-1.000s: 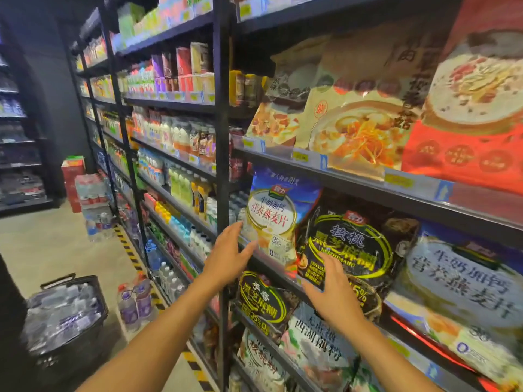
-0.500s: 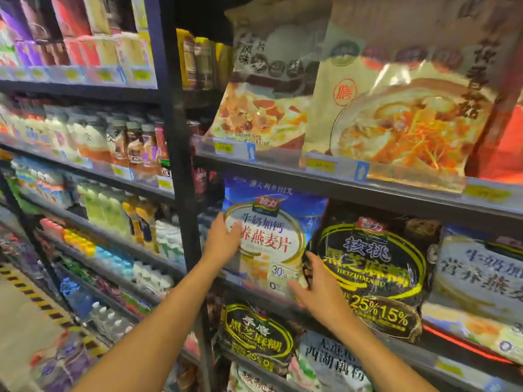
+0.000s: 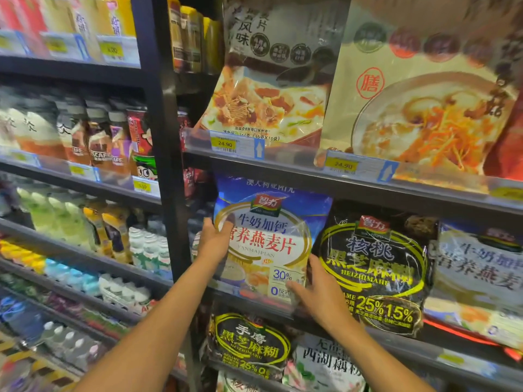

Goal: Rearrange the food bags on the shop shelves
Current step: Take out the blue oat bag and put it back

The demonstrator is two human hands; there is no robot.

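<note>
A blue and white oatmeal bag [image 3: 268,236] stands upright at the left end of the middle shelf [image 3: 368,190]. My left hand [image 3: 213,240] grips its left edge, thumb on the front. My right hand [image 3: 317,290] holds its lower right corner, fingers across the bottom. Right beside it stands a black sesame-paste bag [image 3: 376,270] with yellow rings, touching the oatmeal bag's right side. Another blue oatmeal bag [image 3: 481,267] stands further right, partly cut off by the frame.
Two large beige soup-mix bags [image 3: 268,89] [image 3: 424,108] fill the shelf above. Below are another black sesame bag [image 3: 249,343] and a white lotus-powder bag [image 3: 328,366]. A black upright post [image 3: 167,193] divides off drink bottles [image 3: 93,137] on the left shelves.
The view has drawn closer to the shelf. My right hand slid left off the black sesame bag onto the oatmeal bag's lower right corner. My left hand stays on its left edge.
</note>
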